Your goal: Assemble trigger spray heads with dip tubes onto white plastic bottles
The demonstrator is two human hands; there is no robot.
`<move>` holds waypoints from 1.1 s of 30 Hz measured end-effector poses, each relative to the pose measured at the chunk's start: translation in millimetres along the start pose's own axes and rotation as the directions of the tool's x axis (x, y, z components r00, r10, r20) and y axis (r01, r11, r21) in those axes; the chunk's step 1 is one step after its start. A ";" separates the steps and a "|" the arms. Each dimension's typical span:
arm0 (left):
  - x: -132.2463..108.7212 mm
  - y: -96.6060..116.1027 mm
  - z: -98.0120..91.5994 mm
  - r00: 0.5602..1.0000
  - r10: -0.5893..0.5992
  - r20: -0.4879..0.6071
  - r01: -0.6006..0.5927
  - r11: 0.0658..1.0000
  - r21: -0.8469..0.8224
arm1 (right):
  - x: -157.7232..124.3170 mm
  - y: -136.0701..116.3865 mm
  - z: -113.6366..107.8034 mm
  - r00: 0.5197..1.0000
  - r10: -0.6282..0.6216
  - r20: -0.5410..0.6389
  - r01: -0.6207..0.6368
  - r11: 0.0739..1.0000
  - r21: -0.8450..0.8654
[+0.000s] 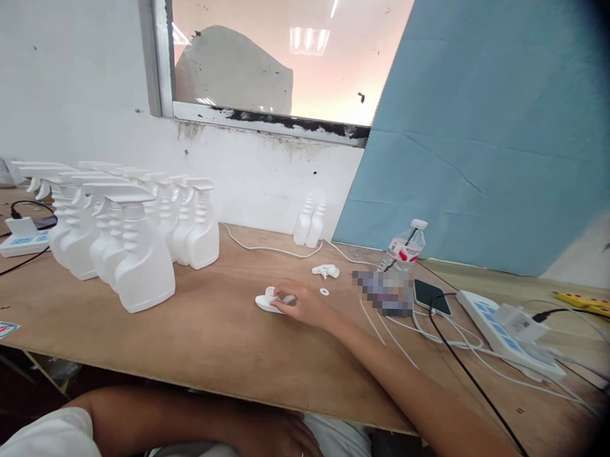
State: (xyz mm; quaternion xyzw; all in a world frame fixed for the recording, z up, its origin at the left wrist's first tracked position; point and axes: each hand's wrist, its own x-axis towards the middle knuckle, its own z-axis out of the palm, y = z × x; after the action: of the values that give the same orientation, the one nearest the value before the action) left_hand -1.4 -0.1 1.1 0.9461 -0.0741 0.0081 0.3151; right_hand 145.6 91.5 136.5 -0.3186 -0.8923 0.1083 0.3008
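My right hand (pixel 302 303) is over the middle of the table, thumb and fingers pinched on a white plastic sprayer part (pixel 265 303). This piece has a flat, rounded base and a short upright neck; the fingers hide its right end. A white trigger sprayer head (pixel 325 271) lies on the wood just beyond the hand, and a small white ring (pixel 324 292) lies closer to the wrist. Below the table edge, my left hand (pixel 277 439) rests on my lap with its fingers stretched out, holding nothing.
Several white spray bottles (pixel 148 280) with trigger heads stand grouped at left. Two small white bottles (pixel 310 223) stand against the wall. At right are a clear drink bottle (pixel 407 249), a phone (pixel 431 296), a power strip (pixel 506 335) and loose cables. Another power strip (pixel 21 244) sits far left.
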 end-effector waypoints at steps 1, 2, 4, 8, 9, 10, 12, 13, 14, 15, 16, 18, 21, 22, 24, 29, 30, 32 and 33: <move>0.0 0.2 -0.3 1.000 0.003 -0.001 -0.003 1.000 0.002 | -0.6 -0.3 0.4 1.000 0.016 -0.003 -0.017 1.000 -0.012; -0.1 0.6 -0.7 1.000 0.004 0.000 -0.004 1.000 0.002 | -1.2 -0.8 0.7 0.999 0.039 -0.009 -0.039 0.999 -0.027; -0.2 1.6 -1.6 1.000 -0.001 0.006 0.001 1.000 0.003 | -2.1 -2.6 0.9 0.996 0.082 -0.020 -0.083 0.995 -0.051; -0.4 2.9 -2.6 1.000 -0.025 0.015 0.025 1.000 0.007 | -0.7 -7.4 -0.7 0.999 0.046 0.009 -0.046 0.997 -0.057; -0.3 3.0 -2.6 0.999 -0.028 0.020 0.028 1.000 0.007 | 0.3 -8.5 -1.2 0.999 0.029 0.020 -0.028 0.998 -0.059; -0.1 3.1 -2.7 0.999 -0.028 0.023 0.027 1.000 0.006 | 1.2 -9.3 -1.6 0.999 0.019 0.030 -0.017 0.998 -0.061; 0.1 3.1 -2.8 1.000 -0.018 0.020 0.018 1.000 0.008 | 2.9 -10.1 -2.1 0.999 0.020 0.042 -0.018 0.998 -0.064; 0.2 3.0 -2.9 1.000 -0.010 0.013 0.010 1.000 0.009 | 3.3 -10.0 -2.0 0.999 0.024 0.046 -0.021 0.998 -0.063; 0.2 2.9 -3.0 1.000 -0.004 0.005 0.004 1.000 0.010 | 3.4 -9.5 -1.8 0.999 0.025 0.046 -0.022 0.998 -0.061; 0.1 2.6 -2.9 1.000 0.000 0.001 0.000 1.000 0.011 | 3.3 -8.9 -1.5 0.999 0.022 0.042 -0.019 0.998 -0.058; 0.0 2.2 -2.8 1.000 0.000 0.001 0.000 1.000 0.010 | 2.8 -8.3 -1.1 0.999 0.019 0.038 -0.017 0.998 -0.054; -0.3 1.2 -2.1 1.000 -0.006 0.016 0.006 1.000 0.006 | 1.5 -7.7 -0.3 0.999 0.016 0.032 -0.015 0.999 -0.044; -0.4 -0.9 -0.5 1.000 -0.012 0.024 0.012 1.000 0.002 | -0.1 -9.0 -1.0 0.999 0.033 0.029 -0.033 0.999 -0.031; -0.3 -1.5 0.1 1.000 -0.010 0.021 0.010 1.000 0.001 | -0.2 -9.4 -2.6 0.999 0.042 0.015 -0.041 0.999 -0.030; -0.3 -2.9 0.9 1.000 -0.003 0.014 0.003 1.000 -0.003 | -0.2 -7.9 -9.6 0.997 0.060 -0.039 -0.062 0.997 -0.050; 0.5 -7.1 1.9 1.000 0.015 0.019 -0.015 1.000 -0.004 | -9.9 23.9 -52.3 0.950 0.291 -0.112 -0.312 0.885 -0.345; 0.8 -8.0 2.2 1.000 0.018 0.019 -0.018 1.000 -0.002 | -14.9 34.4 -63.1 0.901 0.417 -0.117 -0.426 0.804 -0.414; 1.7 -9.3 2.7 1.000 0.024 0.015 -0.024 1.000 -0.001 | -27.0 55.4 -82.5 0.697 0.707 -0.123 -0.661 0.566 -0.493; 2.1 -9.5 3.0 1.000 0.027 0.014 -0.027 1.000 -0.003 | -33.1 64.7 -90.2 0.635 0.764 -0.117 -0.700 0.504 -0.506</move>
State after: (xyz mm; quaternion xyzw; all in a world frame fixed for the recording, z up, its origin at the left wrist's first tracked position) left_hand 2.0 5.4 -6.8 0.9446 -0.0891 0.0058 0.3158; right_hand 253.2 120.7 167.9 -0.7256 -0.6839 0.0059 0.0764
